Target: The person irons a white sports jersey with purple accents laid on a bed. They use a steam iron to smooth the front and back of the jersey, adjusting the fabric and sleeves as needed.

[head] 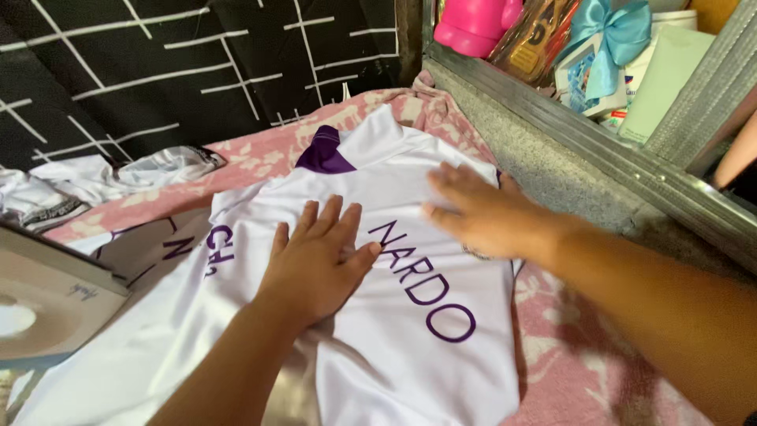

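White jersey fabric [410, 347] with purple lettering lies spread on our pink floral cloth [576, 363]; our left hand [315, 260] presses flat, fingers open, our right hand [481, 213] smooths likewise toward the purple collar [323, 151]. We judge smoothing underway; remaining creases call for outward strokes.

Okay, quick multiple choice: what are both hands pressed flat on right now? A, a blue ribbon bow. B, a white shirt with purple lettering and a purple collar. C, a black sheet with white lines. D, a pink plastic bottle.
B: the left hand and the right hand both lie palm-down with fingers spread on the white shirt, which is spread over a pink floral cloth.
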